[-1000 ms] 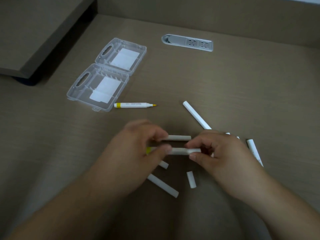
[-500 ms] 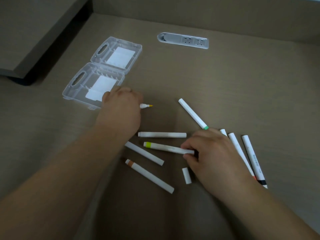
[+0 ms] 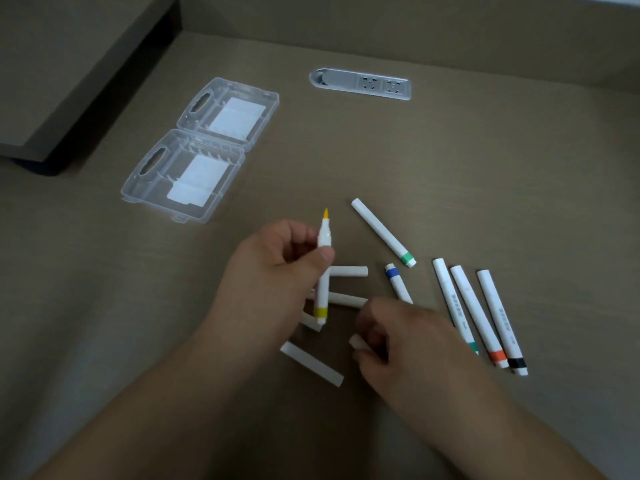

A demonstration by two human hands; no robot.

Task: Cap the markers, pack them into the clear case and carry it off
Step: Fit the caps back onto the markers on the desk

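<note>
My left hand (image 3: 280, 268) grips an uncapped yellow marker (image 3: 323, 271) upright, its yellow tip pointing away from me. My right hand (image 3: 398, 344) pinches a small white cap (image 3: 356, 341) just above the table. Several capped white markers lie around: a green-banded one (image 3: 382, 232), a blue-banded one (image 3: 396, 282) partly under my right hand, and three side by side at the right (image 3: 481, 313). More white markers (image 3: 311, 363) lie under and between my hands. The clear case (image 3: 194, 150) lies open at the back left, both halves flat.
A grey power socket strip (image 3: 360, 83) is set into the table at the back. A raised dark-edged shelf (image 3: 69, 81) stands at the far left. A low wall runs along the table's far edge.
My left hand picked the yellow marker up from beside the case and brought it back toward me, now upright. My right hand let go of the lime marker and took the loose cap.
</note>
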